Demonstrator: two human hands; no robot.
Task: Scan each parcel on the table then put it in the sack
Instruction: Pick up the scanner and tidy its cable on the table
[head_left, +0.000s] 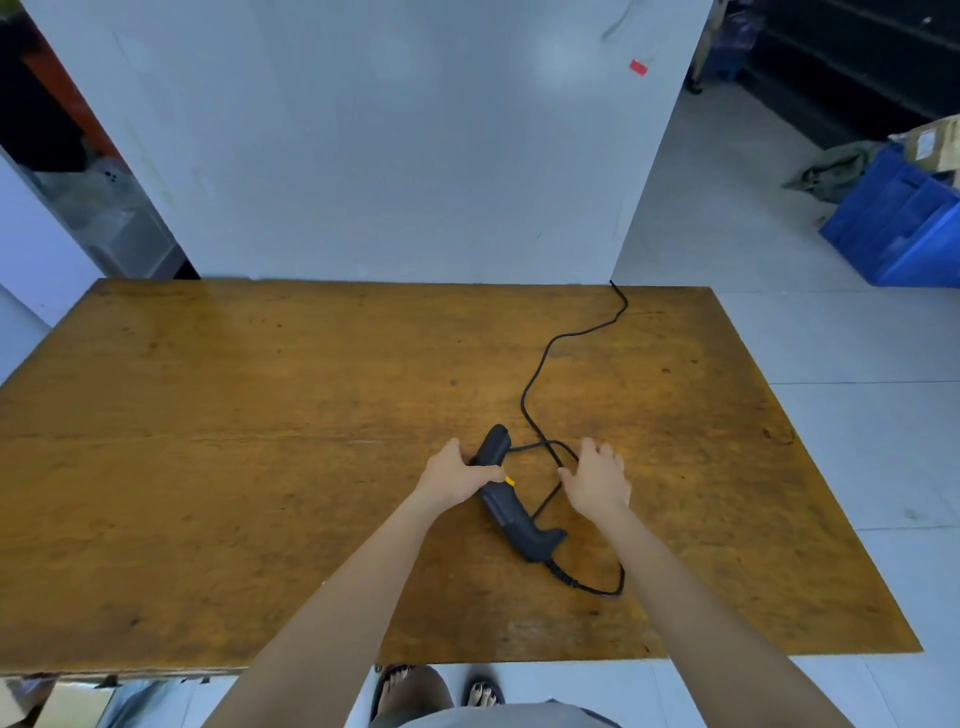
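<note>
On the near middle of the bench the scanner is laid flat, its body clasped in the curled grip of the left hand. The grip of the right hand is spread wide on the limp cable. The scanner is judged light, rigid and best taken by its handle. No parcel is seen.

Scanner middle hidden under left hand. Stretch of cable hidden under right hand; whether that hand holds it, unclear. Cable far end lost behind white panel. Table near left corner cut off by frame. Blue crate cut by right edge. Label on cardboard box and red tag too small to read.
</note>
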